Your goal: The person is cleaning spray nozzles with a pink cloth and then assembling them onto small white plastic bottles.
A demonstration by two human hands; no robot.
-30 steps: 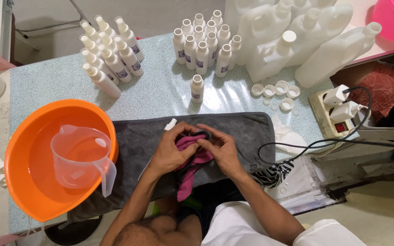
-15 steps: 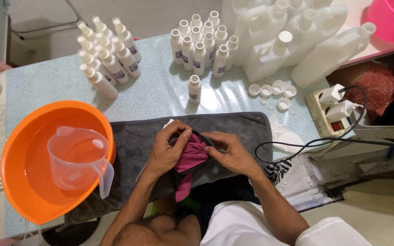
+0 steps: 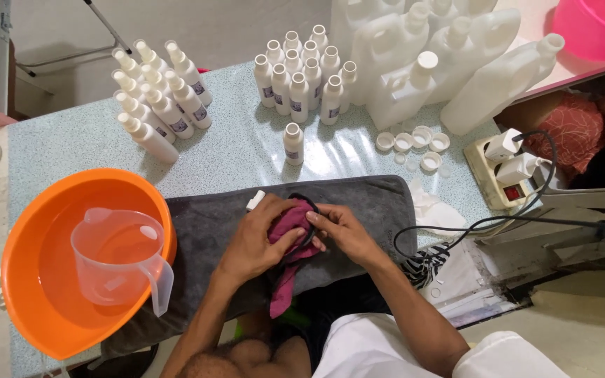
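Left hand (image 3: 253,241) clenched on maroon rag (image 3: 287,241), bunching it round a dark ring (image 3: 308,210); right hand (image 3: 337,231) pinches ring edge, likely steadying it for wiping. Both over grey towel (image 3: 358,203), near table edge. Lone bottle (image 3: 293,143) just beyond; orange basin (image 3: 43,294) with jug (image 3: 117,255) left; caps (image 3: 414,143) far right. Versus a second ago: right hand shifted right, hands parted, rag more exposed.
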